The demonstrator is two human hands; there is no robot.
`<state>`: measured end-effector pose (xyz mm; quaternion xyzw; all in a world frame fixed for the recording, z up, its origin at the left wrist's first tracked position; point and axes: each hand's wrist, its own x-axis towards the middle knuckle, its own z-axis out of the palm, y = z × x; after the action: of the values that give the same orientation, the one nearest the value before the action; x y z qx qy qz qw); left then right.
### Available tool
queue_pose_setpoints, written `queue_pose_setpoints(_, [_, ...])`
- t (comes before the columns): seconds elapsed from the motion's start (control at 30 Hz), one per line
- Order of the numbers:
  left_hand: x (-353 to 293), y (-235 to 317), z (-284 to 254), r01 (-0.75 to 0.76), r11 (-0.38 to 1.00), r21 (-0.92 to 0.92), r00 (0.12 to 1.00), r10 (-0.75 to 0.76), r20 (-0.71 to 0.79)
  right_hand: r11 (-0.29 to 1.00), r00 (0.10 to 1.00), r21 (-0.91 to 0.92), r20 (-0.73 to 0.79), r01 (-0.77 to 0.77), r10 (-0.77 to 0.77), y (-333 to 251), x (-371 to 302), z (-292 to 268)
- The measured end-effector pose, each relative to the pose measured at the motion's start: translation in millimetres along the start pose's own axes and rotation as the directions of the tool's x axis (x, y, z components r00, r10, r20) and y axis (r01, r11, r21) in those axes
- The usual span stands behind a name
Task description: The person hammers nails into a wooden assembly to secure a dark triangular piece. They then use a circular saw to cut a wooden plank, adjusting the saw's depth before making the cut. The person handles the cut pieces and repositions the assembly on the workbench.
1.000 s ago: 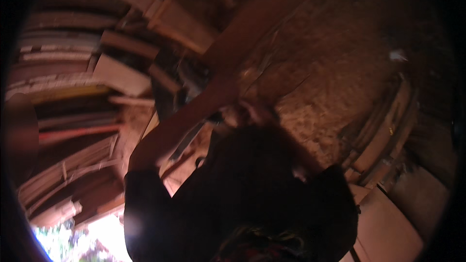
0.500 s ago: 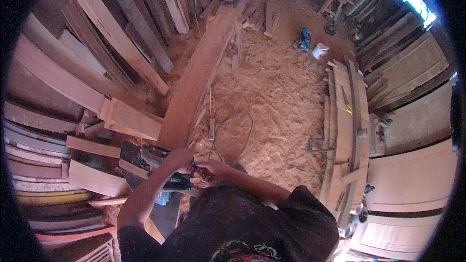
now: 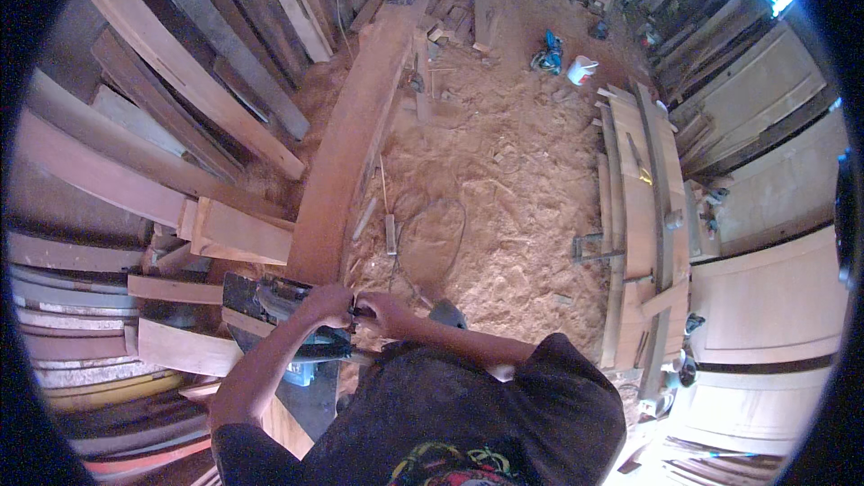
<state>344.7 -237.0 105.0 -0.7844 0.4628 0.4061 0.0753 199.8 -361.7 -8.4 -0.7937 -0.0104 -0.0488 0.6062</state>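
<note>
My left hand [image 3: 333, 304] and my right hand [image 3: 382, 313] meet in front of my body, both with curled fingers. Between them is a small dark part [image 3: 358, 310], too small and blurred to name. Just left of my left hand lies a dark machine [image 3: 283, 295] with metal parts, partly covered by my forearm. Below it a blue part [image 3: 299, 373] shows beside a dark board [image 3: 301, 405]. A long reddish-brown plank [image 3: 346, 144] runs away from the machine, its near end close to my left hand.
Boards [image 3: 189, 63] lean and lie stacked along the left. Sawdust [image 3: 513, 207] covers the floor, with a looping cord [image 3: 463, 216] on it. A white bucket [image 3: 582, 69] stands by a blue power tool [image 3: 547, 54]. Planks [image 3: 639, 234] and pale panels [image 3: 765, 306] line the right.
The whole view has shifted slightly, with the plank and floor things sitting a little further left and up. My hands stay together at the same small dark part.
</note>
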Motion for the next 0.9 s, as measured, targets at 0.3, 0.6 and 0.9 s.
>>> queue_pose_setpoints(0.3, [8.4,-13.8,6.6,-0.004,0.998,0.061,1.000,0.004,0.008,0.370,0.590,0.462,0.568,-0.806,0.574,-14.0,7.2,-14.2])
queue_pose_setpoints(0.6, [14.2,-26.8,14.4,-0.037,0.997,-0.075,0.998,0.040,0.042,0.971,0.994,-0.221,-0.035,0.092,-0.102,-12.2,-0.2,-1.5])
queue_pose_setpoints(0.9, [-5.6,-26.0,7.4,-0.041,0.997,-0.067,0.999,0.042,0.014,0.464,0.713,0.555,0.415,-0.690,0.564,-46.1,-0.3,0.8])
